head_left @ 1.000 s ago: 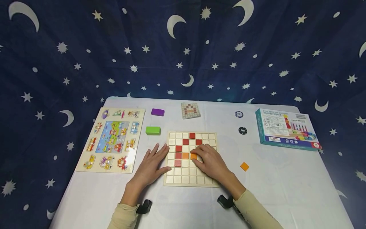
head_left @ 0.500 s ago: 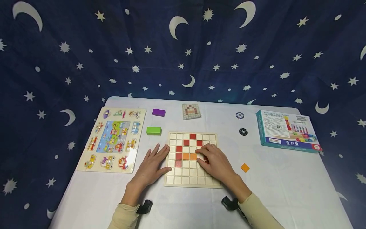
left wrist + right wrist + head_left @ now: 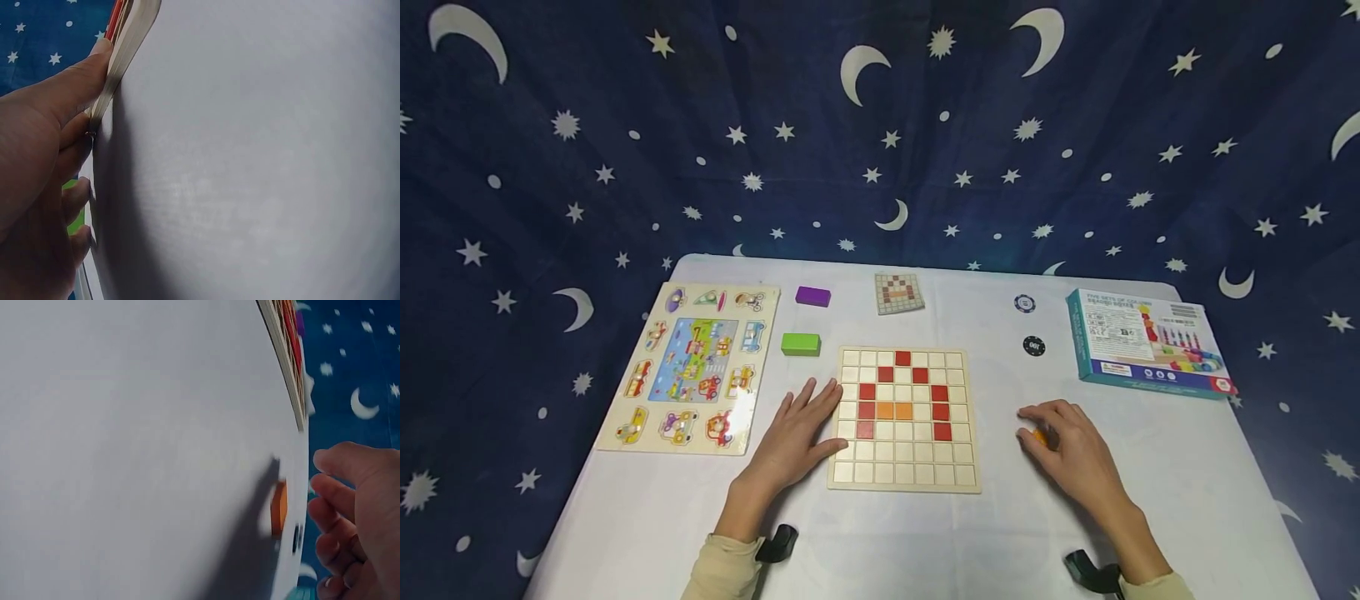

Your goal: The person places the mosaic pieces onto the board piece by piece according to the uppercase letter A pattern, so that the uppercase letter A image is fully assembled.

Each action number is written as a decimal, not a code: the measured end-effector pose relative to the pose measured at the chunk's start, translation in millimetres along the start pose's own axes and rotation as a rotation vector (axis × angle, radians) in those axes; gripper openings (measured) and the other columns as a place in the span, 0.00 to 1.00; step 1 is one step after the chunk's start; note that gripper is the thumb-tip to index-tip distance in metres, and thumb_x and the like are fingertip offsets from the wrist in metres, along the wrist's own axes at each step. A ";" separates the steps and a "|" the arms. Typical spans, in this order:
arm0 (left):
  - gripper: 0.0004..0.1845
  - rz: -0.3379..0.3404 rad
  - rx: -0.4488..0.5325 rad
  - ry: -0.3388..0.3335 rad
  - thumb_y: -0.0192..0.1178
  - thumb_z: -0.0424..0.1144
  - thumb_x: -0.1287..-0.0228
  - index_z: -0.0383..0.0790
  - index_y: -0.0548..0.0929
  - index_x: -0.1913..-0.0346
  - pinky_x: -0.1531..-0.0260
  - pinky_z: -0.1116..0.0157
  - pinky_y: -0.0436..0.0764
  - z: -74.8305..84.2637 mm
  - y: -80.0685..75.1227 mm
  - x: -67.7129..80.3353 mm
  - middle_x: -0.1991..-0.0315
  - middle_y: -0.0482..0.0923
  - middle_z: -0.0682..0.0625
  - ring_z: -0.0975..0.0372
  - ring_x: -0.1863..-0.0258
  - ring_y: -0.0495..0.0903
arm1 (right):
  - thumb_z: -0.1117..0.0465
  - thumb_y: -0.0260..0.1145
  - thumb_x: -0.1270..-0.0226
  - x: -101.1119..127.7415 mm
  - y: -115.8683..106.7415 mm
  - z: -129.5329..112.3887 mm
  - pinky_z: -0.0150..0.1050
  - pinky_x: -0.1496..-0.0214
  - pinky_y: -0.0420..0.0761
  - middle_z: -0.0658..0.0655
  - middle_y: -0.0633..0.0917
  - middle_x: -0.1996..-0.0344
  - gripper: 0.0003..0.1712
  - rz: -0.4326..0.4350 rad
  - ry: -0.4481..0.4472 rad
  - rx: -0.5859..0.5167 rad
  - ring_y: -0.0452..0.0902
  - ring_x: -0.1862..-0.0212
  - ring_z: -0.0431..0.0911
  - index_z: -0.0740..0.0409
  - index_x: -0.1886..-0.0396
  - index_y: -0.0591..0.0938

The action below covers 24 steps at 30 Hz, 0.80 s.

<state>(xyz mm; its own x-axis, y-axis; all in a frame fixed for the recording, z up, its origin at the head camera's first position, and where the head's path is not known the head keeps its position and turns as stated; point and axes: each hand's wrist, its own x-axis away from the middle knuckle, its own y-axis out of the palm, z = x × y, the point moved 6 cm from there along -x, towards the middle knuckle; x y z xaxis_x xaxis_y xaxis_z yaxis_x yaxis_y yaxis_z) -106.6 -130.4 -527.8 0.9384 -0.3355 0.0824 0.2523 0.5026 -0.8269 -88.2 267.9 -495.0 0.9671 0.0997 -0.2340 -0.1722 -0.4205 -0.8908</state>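
A wooden grid board point(image 3: 895, 468) lies in the middle of the white table. It carries red tiles point(image 3: 940, 412) in an arch shape and two orange tiles point(image 3: 895, 410) across the middle. My left hand point(image 3: 820, 417) lies flat on the table, its fingers against the board's left edge point(image 3: 128, 37). My right hand point(image 3: 1033, 427) is to the right of the board, fingers loosely curled over a loose orange tile point(image 3: 1040, 435). In the right wrist view the orange tile point(image 3: 279, 507) lies flat on the table, and the fingertips point(image 3: 322, 482) are a little apart from it.
A vehicle peg puzzle point(image 3: 692, 367) lies at the left, with a green block point(image 3: 801, 343) and a purple block point(image 3: 813, 296) beside it. A small pattern card point(image 3: 898, 292) sits behind the board. Two poker chips point(image 3: 1034, 345) and a teal box point(image 3: 1146, 342) are at the right.
My right hand left the board and moved right to the loose orange tile, uncovering the red tiles in the right column. The left hand stayed put.
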 end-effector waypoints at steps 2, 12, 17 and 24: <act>0.45 0.003 0.006 -0.004 0.72 0.52 0.32 0.44 0.66 0.17 0.14 0.36 0.51 -0.5 -0.4 0.5 0.15 0.61 0.48 0.44 0.12 0.52 | 0.59 0.83 0.43 4.3 -6.4 8.1 0.49 0.57 0.77 0.55 0.89 0.58 0.18 0.014 0.023 0.030 0.80 0.56 0.51 0.54 0.53 0.92; 0.45 0.007 0.015 0.000 0.72 0.52 0.32 0.44 0.66 0.17 0.14 0.37 0.50 -1.1 -0.3 1.2 0.15 0.61 0.48 0.45 0.12 0.52 | 0.55 0.85 0.45 12.6 -5.6 19.9 0.54 0.57 0.80 0.59 0.91 0.60 0.19 -0.057 0.077 0.114 0.84 0.59 0.55 0.58 0.56 0.92; 0.45 -0.002 0.001 -0.005 0.71 0.53 0.31 0.45 0.65 0.17 0.14 0.37 0.50 -0.6 0.1 0.3 0.15 0.60 0.49 0.45 0.12 0.51 | 0.56 0.84 0.45 3.5 -3.1 13.7 0.51 0.58 0.79 0.57 0.91 0.61 0.18 -0.045 0.048 0.093 0.82 0.61 0.51 0.57 0.56 0.92; 0.45 -0.014 0.002 -0.006 0.70 0.54 0.31 0.45 0.65 0.17 0.14 0.37 0.50 0.0 0.4 -0.3 0.14 0.60 0.49 0.45 0.12 0.51 | 0.56 0.84 0.43 -16.2 14.6 -11.7 0.48 0.57 0.79 0.54 0.91 0.61 0.17 -0.051 -0.014 0.032 0.80 0.60 0.47 0.56 0.56 0.92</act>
<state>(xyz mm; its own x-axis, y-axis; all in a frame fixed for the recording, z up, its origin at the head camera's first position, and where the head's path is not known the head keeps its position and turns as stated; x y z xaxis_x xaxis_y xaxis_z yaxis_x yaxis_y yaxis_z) -106.8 -130.1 -528.2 0.9362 -0.3378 0.0970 0.2658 0.4997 -0.8244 -104.2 249.5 -499.6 0.9721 0.1327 -0.1935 -0.1291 -0.3859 -0.9134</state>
